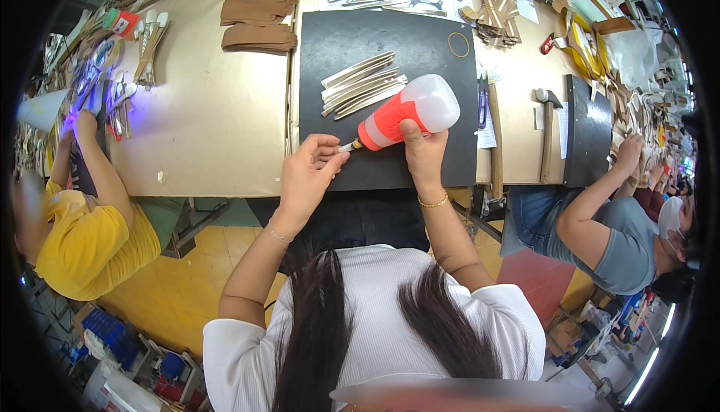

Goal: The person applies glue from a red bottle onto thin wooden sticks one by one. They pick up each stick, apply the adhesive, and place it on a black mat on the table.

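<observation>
My right hand (427, 149) is wrapped round a squeeze bottle (386, 123) with a translucent white base and red wrapping. The bottle is tilted, its narrow nozzle pointing down to the left. At the nozzle's tip, my left hand (309, 170) pinches a small pale piece (346, 148); the fingers partly hide it, and its kind is unclear. Just beyond both hands, several slim pale gold strips (358, 85) lie side by side on a black mat (382, 33).
Brown strap stacks (259, 14) lie at the far left. A hammer (547, 108), a box cutter (482, 100) and a second black board (589, 134) are to the right. One rubber band (459, 44) rests on the mat. Co-workers sit on both sides.
</observation>
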Tool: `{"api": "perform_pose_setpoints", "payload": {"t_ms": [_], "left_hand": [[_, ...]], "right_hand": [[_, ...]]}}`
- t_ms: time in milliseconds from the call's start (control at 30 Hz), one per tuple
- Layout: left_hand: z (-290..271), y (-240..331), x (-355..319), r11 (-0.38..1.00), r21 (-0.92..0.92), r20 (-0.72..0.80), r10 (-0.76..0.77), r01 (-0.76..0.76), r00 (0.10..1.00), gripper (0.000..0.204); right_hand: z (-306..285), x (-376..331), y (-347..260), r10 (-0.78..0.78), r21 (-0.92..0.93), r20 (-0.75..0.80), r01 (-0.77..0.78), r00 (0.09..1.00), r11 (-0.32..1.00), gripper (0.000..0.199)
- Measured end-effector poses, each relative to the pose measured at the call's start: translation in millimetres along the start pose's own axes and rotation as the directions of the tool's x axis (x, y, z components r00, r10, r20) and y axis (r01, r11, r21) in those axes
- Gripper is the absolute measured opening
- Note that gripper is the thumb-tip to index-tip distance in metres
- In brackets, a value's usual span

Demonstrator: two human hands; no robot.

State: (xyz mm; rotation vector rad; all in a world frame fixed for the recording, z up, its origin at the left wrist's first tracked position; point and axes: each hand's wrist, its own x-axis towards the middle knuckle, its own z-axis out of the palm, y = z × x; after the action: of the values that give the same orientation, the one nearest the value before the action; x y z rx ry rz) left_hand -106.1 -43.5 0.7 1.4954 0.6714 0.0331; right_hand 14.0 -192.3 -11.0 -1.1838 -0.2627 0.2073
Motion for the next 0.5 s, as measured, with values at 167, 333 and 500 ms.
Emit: {"api": "perform_pose_setpoints", "payload": {"t_ms": [167, 333, 500], "left_hand": [[2, 2, -4, 0.988, 0.136, -0.016, 0.076, -0.073, 0.997, 0.023], [1, 13, -4, 0.984, 0.143, 0.014, 0.109, -0.11, 0.994, 0.021], [0, 41, 39, 0.984, 0.032, -0.012, 0.173, -0.173, 0.985, 0.021]], "right_hand": [[12, -4, 3, 0.018, 0.079, 0.026, -0.02, 0.999, 0.997, 0.043], [2, 8, 1, 0.13, 0.166, -0.11, -0.111, 0.985, 0.98, 0.057], [-33, 33, -28, 0.057, 0.248, -0.313, 0.024, 0.948, 0.968, 0.063]]}}
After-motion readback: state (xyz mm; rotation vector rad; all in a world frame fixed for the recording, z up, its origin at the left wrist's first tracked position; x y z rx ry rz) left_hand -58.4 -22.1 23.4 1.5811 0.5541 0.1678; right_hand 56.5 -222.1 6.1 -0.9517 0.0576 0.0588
